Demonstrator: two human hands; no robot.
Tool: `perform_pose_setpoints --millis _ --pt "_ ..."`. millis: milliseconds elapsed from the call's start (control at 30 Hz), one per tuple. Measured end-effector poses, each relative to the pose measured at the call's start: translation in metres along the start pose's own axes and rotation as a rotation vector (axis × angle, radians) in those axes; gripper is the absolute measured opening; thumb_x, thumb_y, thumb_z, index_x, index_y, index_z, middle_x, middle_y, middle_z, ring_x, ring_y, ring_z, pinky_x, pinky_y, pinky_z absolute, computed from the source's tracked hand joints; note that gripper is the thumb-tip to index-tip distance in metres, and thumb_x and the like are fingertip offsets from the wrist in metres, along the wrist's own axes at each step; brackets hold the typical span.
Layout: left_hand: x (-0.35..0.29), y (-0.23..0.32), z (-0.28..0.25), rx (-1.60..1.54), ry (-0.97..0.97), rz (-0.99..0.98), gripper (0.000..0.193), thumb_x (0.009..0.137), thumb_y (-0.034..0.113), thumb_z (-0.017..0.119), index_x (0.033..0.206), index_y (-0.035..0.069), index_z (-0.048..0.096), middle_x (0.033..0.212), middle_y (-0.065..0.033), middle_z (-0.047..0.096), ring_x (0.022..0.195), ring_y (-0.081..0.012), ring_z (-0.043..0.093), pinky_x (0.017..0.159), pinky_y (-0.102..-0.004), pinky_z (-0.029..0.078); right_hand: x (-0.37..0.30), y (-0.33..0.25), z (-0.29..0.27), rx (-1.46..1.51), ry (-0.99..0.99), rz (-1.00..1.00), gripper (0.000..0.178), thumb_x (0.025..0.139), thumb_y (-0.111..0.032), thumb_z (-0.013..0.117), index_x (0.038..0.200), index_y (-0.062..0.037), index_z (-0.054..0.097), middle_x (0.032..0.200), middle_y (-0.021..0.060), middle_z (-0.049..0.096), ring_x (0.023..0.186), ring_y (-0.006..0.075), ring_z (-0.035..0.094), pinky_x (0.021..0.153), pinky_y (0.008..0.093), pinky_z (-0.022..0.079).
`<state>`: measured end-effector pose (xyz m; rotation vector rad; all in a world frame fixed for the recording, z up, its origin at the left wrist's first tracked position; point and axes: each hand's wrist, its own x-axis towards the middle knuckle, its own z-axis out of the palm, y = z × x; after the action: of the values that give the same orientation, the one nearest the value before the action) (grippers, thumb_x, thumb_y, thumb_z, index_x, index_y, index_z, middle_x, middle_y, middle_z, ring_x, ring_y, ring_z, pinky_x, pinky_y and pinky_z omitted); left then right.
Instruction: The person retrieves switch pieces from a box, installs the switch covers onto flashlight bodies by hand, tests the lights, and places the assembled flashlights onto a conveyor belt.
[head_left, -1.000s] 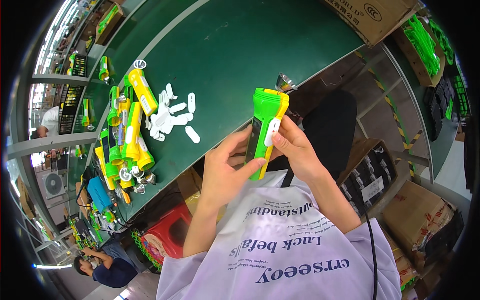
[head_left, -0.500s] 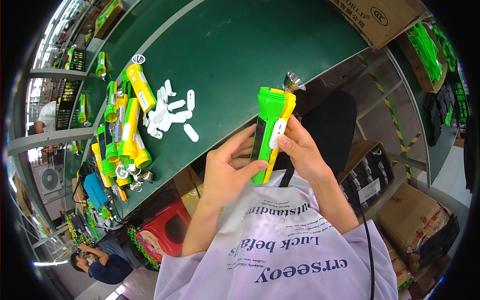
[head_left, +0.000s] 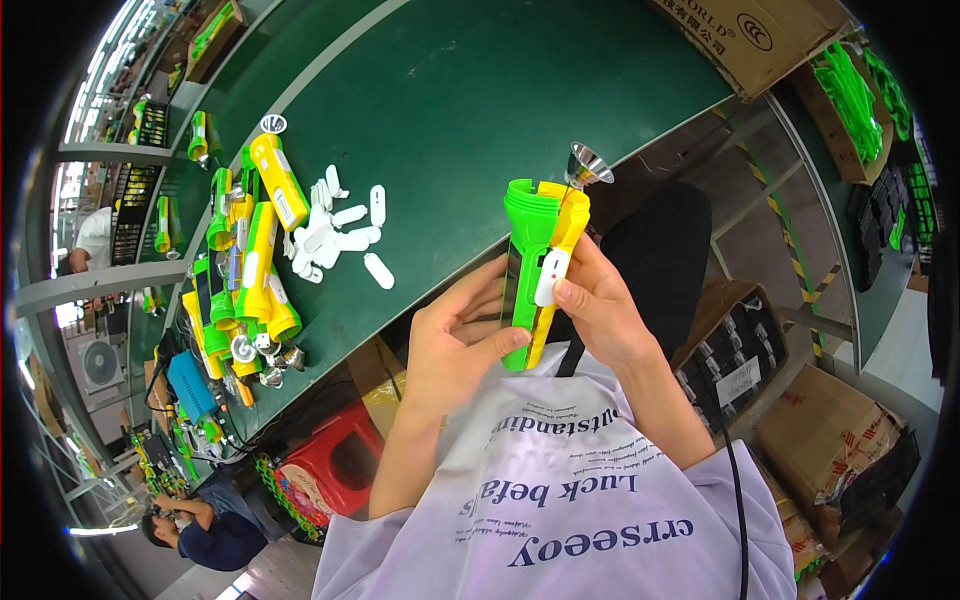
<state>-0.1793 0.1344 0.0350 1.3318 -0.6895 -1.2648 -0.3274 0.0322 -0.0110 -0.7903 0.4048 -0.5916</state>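
While the green plastic half-shell (head_left: 531, 212) and the yellow plastic half-shell (head_left: 571, 214) of a torch stand parted at the head, I hold the pair in the air, just past the near edge of the green worktop (head_left: 440, 110). My left hand (head_left: 450, 338) is curled round the green side, fingers behind it, thumb low on the front. My right hand (head_left: 608, 315) has its fingers wrapped behind the yellow side, thumb on the lower end of the white oval plastic switch plate (head_left: 552, 272).

As far as I can judge, this one is partly made up: the switch plate lies along the seam, and the shells come together towards the foot. Left undone are the gap at the top and the silver cone-shaped reflector (head_left: 589, 165), which stands outside the head. Whether the plate is fully home I cannot tell.

By the worktop's near edge, towards its left end, lies a heap of green-and-yellow plastic torch bodies (head_left: 258, 262); some reflectors sit outside their heads, so those look unfinished too. Loose white oval plates (head_left: 318, 237) lie just right of them.
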Motion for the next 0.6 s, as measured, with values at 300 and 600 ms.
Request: perform_pose_setpoints --millis 300,600 --pt "0.0 -0.002 -0.002 0.133 0.039 0.008 0.068 0.076 -0.007 0.076 0.138 -0.005 0.048 0.123 -0.0219 0.063 0.101 -0.0234 0.068 0.085 -0.0323 0.058 0.0 0.0 -0.002 -0.035 -0.029 0.015 0.049 0.098 -0.028 0.061 0.136 -0.0039 0.041 0.12 0.0049 0.056 0.098 0.013 0.056 0.072 0.0263 0.051" --pt "-0.004 -0.021 0.024 0.746 0.232 0.391 0.063 0.067 0.01 0.085 0.124 0.0 0.061 0.094 -0.0124 0.065 0.071 -0.0237 0.065 0.061 -0.0328 0.054 -0.016 0.0 0.016 0.074 0.166 0.139 0.058 0.086 -0.002 0.051 0.142 -0.0044 0.04 0.118 0.0031 0.058 0.105 0.0118 0.057 0.089 0.0252 0.045"
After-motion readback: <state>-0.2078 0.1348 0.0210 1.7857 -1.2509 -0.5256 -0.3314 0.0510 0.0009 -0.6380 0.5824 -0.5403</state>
